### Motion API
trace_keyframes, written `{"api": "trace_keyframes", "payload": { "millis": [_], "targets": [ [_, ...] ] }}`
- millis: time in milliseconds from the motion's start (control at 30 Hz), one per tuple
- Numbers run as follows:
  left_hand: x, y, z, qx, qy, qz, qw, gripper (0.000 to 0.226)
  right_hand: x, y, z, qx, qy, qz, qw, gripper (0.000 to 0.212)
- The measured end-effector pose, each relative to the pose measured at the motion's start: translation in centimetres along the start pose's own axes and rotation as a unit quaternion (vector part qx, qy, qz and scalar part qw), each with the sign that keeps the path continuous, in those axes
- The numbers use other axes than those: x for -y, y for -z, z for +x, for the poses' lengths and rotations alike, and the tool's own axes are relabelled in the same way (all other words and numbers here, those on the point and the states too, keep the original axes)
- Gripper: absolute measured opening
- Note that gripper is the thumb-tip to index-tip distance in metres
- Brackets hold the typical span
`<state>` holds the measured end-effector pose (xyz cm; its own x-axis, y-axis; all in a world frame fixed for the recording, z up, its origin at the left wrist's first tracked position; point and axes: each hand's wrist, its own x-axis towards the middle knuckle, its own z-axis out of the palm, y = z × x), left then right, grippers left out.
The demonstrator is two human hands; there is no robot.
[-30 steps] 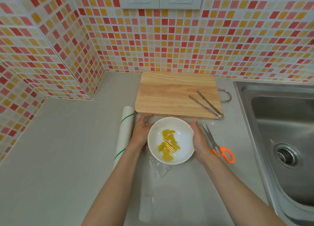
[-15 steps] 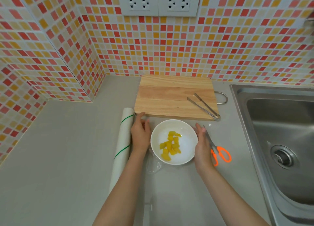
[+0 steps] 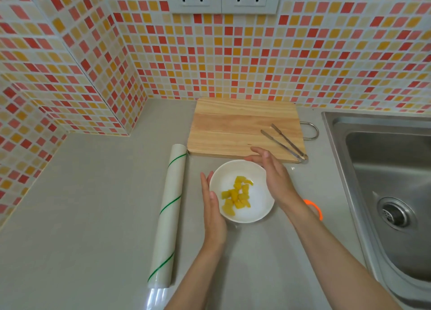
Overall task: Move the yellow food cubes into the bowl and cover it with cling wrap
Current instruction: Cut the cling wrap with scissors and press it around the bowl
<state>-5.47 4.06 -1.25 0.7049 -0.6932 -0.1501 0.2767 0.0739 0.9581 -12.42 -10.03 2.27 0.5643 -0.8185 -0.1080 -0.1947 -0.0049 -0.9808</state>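
Observation:
A white bowl [image 3: 256, 210] stands on the grey counter just in front of the wooden cutting board [image 3: 233, 127]. Several yellow food cubes [image 3: 236, 195] lie in it, under a clear film that looks stretched over the rim. My left hand [image 3: 213, 213] rests flat against the bowl's left side, fingers straight. My right hand [image 3: 272, 174] lies over the bowl's far right rim, fingers spread and pointing toward the board. The cling wrap roll [image 3: 169, 214], white with green stripes, lies left of the bowl, a loose clear end at its near tip.
Metal tongs [image 3: 285, 145] lie on the board's right part. Orange-handled scissors [image 3: 314, 208] are partly hidden behind my right forearm. A steel sink [image 3: 384, 188] fills the right side. Tiled walls close the back and left.
My right hand has moved from the bowl's right side up over its far rim. My left hand has slid toward me along the left side. The view has shifted slightly.

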Motion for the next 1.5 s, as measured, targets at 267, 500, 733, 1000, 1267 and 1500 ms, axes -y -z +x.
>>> {"api": "trace_keyframes", "payload": {
  "millis": [267,500,733,1000,1267,1500],
  "targets": [
    [-1.1,-1.9,2.1,-0.137,0.028,-0.077,0.987,0.032,-1.2,-0.3,0.0,-0.01,-0.12,0.165,0.979,0.05],
    [-0.9,-2.9,2.0,-0.225,0.046,-0.106,0.968,0.043,-2.1,-0.6,-0.6,-0.19,-0.15,0.281,0.929,0.063],
    [0.3,-3.2,0.1,-0.175,0.037,-0.086,0.98,0.051,-2.7,-3.5,-6.7,-0.303,-0.059,0.208,0.928,0.051],
    [1.3,-0.9,-1.8,-0.157,0.024,0.024,0.987,0.051,-2.4,-1.8,-3.3,-0.218,-0.099,0.236,0.942,0.051],
    [-2.3,0.2,6.5,-0.008,0.012,0.052,0.999,0.049,-1.9,-2.0,-5.5,-0.312,-0.023,0.211,0.926,0.051],
    [-1.1,-0.7,6.1,0.063,0.051,-0.004,0.997,0.055,-2.5,-4.8,-5.9,-0.301,-0.021,0.218,0.928,0.05]
  ]
}}
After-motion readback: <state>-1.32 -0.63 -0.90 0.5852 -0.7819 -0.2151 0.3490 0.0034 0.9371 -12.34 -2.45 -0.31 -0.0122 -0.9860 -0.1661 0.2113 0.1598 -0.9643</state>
